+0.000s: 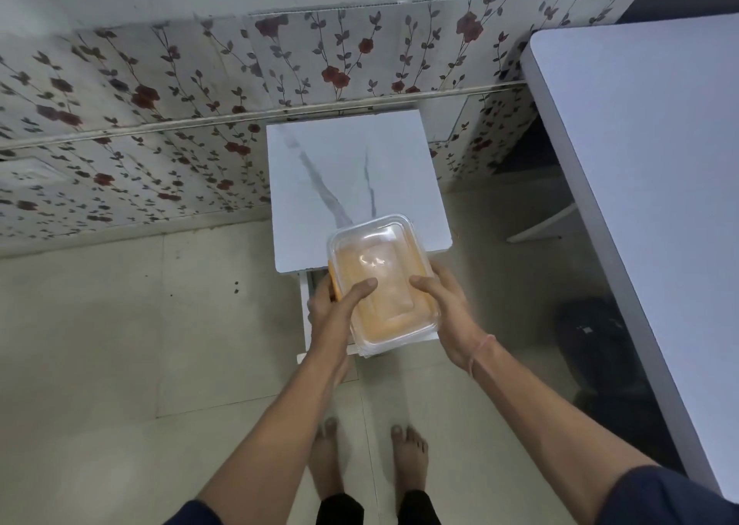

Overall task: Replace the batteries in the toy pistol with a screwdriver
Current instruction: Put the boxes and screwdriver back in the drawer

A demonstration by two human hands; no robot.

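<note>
Left hand (330,304) clasping the plastic box (380,272) on its left, thumb over the lid (372,244). Right hand (446,304) clasping its right. Held between both above the near edge of the table (348,172).

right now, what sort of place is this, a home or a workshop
Most likely a room in a home: flowered wallpaper behind, a small marble-topped side table, and bare feet on a tiled floor.
</note>
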